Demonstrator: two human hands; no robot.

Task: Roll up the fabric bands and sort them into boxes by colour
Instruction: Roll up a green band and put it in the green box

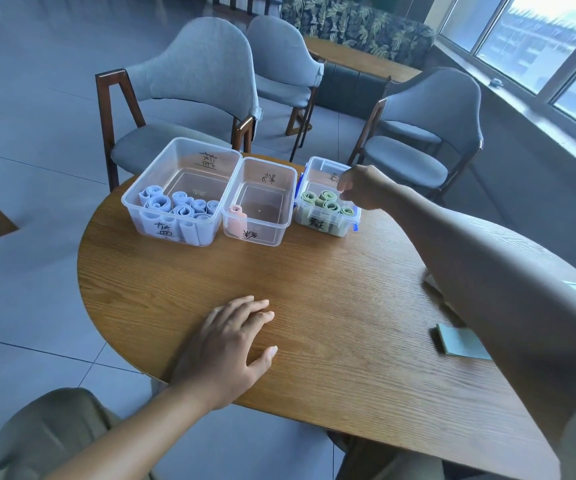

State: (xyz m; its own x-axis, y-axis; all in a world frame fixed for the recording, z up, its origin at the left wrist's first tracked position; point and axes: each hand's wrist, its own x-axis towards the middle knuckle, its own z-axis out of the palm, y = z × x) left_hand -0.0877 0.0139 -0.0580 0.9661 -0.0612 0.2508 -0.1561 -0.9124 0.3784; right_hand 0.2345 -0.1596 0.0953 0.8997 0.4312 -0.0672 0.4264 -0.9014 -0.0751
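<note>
One flat green band [461,342] lies near the table's [314,278] right edge, under my right forearm; my right hand [362,187] (fingers curled, apparently empty) hovers over the green box [328,223], my left hand [231,344] rests flat.

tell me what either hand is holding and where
Left hand lies flat on the table, holding nothing. Right hand is over the green box; no hold is visible.
</note>
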